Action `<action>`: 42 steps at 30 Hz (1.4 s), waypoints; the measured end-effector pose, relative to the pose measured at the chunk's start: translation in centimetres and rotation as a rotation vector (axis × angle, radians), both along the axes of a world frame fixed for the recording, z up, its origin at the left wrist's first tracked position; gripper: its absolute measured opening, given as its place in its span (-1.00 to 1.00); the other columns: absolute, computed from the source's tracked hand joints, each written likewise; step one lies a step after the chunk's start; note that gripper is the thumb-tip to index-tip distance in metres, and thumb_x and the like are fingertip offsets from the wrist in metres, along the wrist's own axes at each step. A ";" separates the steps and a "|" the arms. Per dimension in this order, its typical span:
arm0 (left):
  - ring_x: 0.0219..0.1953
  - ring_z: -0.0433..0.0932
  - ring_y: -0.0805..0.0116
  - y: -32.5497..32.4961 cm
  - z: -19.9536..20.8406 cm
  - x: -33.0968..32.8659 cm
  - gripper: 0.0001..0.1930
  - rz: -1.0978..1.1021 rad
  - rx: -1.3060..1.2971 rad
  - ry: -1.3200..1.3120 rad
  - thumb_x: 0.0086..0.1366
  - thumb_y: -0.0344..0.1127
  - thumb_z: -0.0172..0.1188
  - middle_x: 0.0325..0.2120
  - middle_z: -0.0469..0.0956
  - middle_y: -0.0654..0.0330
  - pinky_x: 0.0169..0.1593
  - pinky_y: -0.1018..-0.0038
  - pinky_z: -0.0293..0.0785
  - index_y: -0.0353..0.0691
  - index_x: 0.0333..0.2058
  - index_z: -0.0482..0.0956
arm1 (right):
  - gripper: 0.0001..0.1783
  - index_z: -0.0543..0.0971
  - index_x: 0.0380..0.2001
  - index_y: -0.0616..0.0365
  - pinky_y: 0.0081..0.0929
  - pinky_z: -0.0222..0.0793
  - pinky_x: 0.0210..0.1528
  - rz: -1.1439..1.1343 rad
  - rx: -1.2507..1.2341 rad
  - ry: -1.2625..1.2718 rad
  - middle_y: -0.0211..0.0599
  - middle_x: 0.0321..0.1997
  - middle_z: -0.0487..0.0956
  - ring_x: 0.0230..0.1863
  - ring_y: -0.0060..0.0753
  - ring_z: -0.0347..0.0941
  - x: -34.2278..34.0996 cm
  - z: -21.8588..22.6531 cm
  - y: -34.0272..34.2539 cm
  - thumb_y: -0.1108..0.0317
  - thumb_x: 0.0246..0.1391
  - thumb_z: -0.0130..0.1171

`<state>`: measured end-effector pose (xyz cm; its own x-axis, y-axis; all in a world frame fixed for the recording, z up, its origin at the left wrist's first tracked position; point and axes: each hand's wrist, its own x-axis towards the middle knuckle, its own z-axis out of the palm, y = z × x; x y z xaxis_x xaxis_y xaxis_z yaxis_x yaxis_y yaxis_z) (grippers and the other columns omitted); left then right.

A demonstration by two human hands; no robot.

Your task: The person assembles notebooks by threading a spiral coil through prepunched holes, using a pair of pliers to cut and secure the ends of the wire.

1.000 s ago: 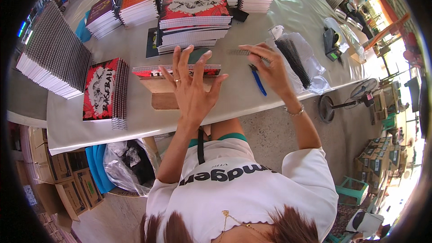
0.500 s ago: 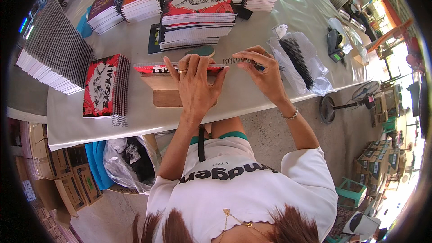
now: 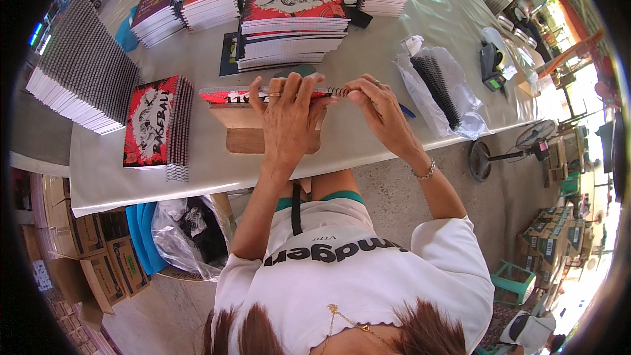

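A red-covered notebook (image 3: 230,96) rests edge-up on a wooden stand (image 3: 244,139) at the table's near side. My left hand (image 3: 286,121) is closed over it, thumb on the right and fingers across the top edge. In my right hand (image 3: 382,115) a dark spiral binding coil (image 3: 338,92) is pinched between thumb and fingers. The coil's left end meets the notebook's right end; how far it runs into the holes is hidden by my left hand. Beside my right hand lies a slim blue object (image 3: 407,111), partly covered.
Coils (image 3: 435,89) lie in white plastic on the right. Spiral-bound red notebooks (image 3: 150,125) and a tall notebook stack (image 3: 82,69) stand left. Behind the stand rises a stack of unbound red-covered books (image 3: 294,1). A fan (image 3: 483,158) is beyond the table's right edge.
My right hand has moved slightly left toward the notebook, and less of the coil shows between my hands. The left hand still holds the notebook on the stand.
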<state>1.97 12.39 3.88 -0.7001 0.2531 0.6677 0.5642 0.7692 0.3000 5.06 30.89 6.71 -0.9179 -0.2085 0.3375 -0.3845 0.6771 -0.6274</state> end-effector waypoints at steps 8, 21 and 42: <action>-0.13 0.43 0.42 -1.9 -0.5 0.2 -0.73 -0.361 -0.043 0.040 0.16 -0.15 0.22 -0.29 0.45 0.39 0.16 0.21 0.17 0.06 -0.14 0.50 | -0.75 0.56 -0.15 0.15 -0.43 0.34 -0.14 0.326 -0.255 -0.419 -0.25 -0.27 0.53 -0.26 -0.31 0.42 -4.0 0.1 2.6 0.22 0.31 0.01; -0.10 0.46 0.37 -2.0 -0.9 0.0 -0.77 -0.366 -0.016 0.043 0.15 -0.21 0.26 -0.25 0.53 0.36 0.16 0.24 0.19 -0.05 -0.20 0.52 | -0.49 0.45 0.10 -0.15 0.03 0.03 0.34 0.216 0.383 0.060 0.04 0.28 0.20 0.35 0.27 -0.08 -11.2 -11.0 -2.2 0.14 0.03 0.20; -0.09 0.50 0.27 -1.7 -0.3 -0.4 -0.81 -0.404 0.059 0.042 0.16 -0.23 0.25 -0.31 0.55 0.28 0.13 0.25 0.28 -0.11 -0.26 0.55 | -0.30 0.22 0.31 0.21 -0.29 0.27 0.29 0.590 -0.783 -0.793 -0.19 0.26 0.35 0.25 -0.34 0.31 -6.6 -2.9 4.6 -0.01 0.27 0.02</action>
